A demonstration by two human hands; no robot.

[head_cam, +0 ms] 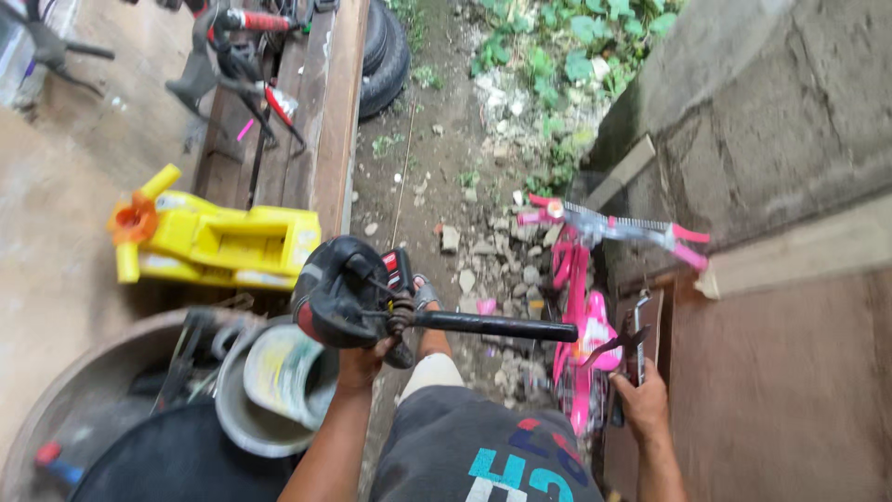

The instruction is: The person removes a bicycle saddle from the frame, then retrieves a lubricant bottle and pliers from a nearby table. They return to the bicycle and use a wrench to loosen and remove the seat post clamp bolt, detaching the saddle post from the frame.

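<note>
Head view: looking straight down at both hands, a dirt path strewn with stones below
Left hand (362, 363): fingers wrapped tight round the underside of a bicycle saddle (339, 293), black with a bit of red trim, lifted in front of the body
Seat post (497, 326): black tube sticking out of the saddle, pointing right, roughly level, its far end just short of the pink bike
Right hand (643, 402): fingers curled round a dark flat tool (639, 339); can't really tell what kind, it's blurry, held up beside the brown board
Pink bike (581, 325): small kids' one, parked between the path and the brown wooden board (780, 390), handlebars up top with pink grips
Yellow plastic thing (218, 242): on the left with an orange knob, resting by the wooden planks (316, 112)
Lower left: a metal bucket (255, 409) tilted in a big round basin (56, 400) full of junk
Top: black tyres (386, 51), green weeds, grey concrete wall (762, 102) at right
</note>
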